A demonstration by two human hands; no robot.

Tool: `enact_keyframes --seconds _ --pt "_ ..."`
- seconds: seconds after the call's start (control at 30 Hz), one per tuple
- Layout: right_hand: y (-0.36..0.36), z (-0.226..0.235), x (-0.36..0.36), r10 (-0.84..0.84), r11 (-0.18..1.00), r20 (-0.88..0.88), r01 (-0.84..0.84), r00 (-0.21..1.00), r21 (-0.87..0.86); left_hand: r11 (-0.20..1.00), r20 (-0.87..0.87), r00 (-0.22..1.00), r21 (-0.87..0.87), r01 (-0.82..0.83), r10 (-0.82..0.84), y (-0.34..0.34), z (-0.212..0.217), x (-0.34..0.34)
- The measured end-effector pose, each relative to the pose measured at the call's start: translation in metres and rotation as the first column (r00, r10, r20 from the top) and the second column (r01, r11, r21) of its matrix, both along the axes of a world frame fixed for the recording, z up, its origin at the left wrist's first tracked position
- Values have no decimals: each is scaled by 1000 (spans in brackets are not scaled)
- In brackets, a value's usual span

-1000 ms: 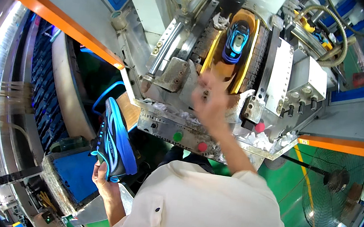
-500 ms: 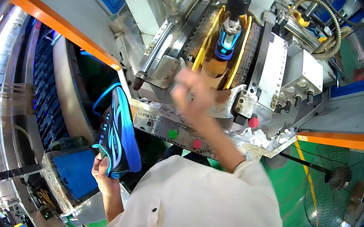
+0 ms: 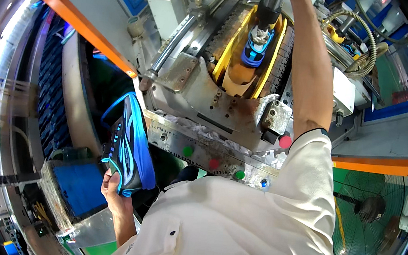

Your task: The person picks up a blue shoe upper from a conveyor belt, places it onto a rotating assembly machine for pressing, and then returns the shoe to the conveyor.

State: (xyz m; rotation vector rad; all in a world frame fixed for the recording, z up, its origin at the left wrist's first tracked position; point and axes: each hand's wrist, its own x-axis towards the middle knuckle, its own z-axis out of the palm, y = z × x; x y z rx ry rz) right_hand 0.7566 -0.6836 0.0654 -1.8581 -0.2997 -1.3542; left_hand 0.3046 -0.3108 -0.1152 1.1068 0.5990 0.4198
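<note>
Blue-black shoe [image 3: 136, 152], likely light and pliable, suits my left hand [image 3: 115, 199] pinching its collar; my right hand's grip I can't tell from here, out of view.

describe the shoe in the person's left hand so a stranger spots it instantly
Find the big metal machine, then look just left of its front panel. There the left hand holds a black shoe with a blue-to-purple sole, toe pointing up the picture. Unlike the blue shoe between the machine's yellow walls, it is outside the machine.

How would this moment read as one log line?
left grip: holds blue-black shoe near its collar; right grip: out of view; other shoe: between yellow walls
</note>
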Motion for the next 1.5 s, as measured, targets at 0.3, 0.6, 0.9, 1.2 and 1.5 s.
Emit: enact_keyframes --seconds 0.3,0.6,0.9,1.2,1.5 --pt "-28 -22 75 -39 946 -134 -6 990 -323 928 -99 929 -74 -364 357 -5 -9 -105" --pt "-17 -56 124 -117 905 -14 101 993 -412 603 -230 641 -219 -767 732 2 -84 -213" --pt "122 -79 -38 -160 971 215 193 963 -144 57 -540 5 80 -995 842 83 -210 -381" --pt "610 64 -434 920 221 -79 -674 384 -705 -193 -438 -270 211 -958 858 237 -309 -560" --pt "885 85 -814 954 -18 -46 97 -298 -995 -419 -307 -527 354 -836 793 390 -360 -681"
